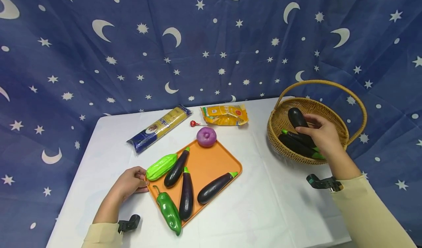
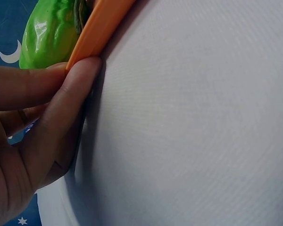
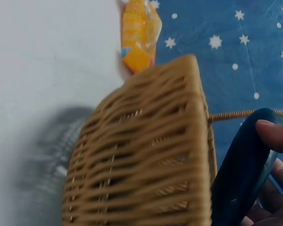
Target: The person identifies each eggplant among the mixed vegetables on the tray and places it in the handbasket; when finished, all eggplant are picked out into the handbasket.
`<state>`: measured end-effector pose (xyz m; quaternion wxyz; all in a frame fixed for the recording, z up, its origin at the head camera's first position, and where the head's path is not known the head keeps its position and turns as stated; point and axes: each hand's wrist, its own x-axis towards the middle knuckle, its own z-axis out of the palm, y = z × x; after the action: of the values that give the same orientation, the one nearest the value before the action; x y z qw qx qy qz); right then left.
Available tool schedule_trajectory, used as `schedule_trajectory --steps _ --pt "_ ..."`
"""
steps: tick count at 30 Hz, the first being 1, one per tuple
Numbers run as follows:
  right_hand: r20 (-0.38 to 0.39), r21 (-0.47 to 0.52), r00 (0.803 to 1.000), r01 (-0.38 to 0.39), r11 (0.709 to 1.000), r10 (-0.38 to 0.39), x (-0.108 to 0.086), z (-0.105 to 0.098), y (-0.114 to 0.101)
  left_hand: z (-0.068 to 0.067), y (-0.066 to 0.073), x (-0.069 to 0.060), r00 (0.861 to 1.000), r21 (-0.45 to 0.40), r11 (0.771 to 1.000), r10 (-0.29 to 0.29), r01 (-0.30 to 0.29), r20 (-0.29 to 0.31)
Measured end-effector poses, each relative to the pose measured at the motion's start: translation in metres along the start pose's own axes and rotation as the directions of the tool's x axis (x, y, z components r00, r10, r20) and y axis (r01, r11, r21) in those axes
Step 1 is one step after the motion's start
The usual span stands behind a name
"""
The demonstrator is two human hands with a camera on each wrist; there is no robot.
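Glossy near-black eggplant (image 1: 297, 118), rounded end, rimmed orange tray (image 1: 217, 155)

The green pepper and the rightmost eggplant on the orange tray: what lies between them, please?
In the head view, another eggplant lies between the green pepper and the rightmost eggplant on the orange tray.

Head looks down; left wrist, close, shares tray (image 1: 215, 159); right (seemingly sideways), basket (image 3: 141, 165).
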<state>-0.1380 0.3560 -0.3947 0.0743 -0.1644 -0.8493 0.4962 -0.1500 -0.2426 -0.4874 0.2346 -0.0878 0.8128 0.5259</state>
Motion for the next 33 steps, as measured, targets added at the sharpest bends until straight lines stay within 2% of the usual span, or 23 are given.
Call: schedule_trajectory --steps 14,23,33 --pt "0.027 -0.113 0.999 -0.025 0.993 0.029 0.013 -0.01 0.019 -0.001 0.0 0.0 1.0 -0.009 1.0 -0.004 0.004 0.009" --pt "0.03 -0.271 1.0 0.005 0.963 0.004 0.019 -0.011 0.027 -0.001 0.0 0.001 1.0 -0.01 1.0 -0.003 0.003 0.008" --pt "0.095 -0.407 0.995 0.019 0.913 0.022 0.023 -0.009 0.03 0.0 0.0 0.002 1.0 0.005 1.0 -0.009 0.009 0.0"
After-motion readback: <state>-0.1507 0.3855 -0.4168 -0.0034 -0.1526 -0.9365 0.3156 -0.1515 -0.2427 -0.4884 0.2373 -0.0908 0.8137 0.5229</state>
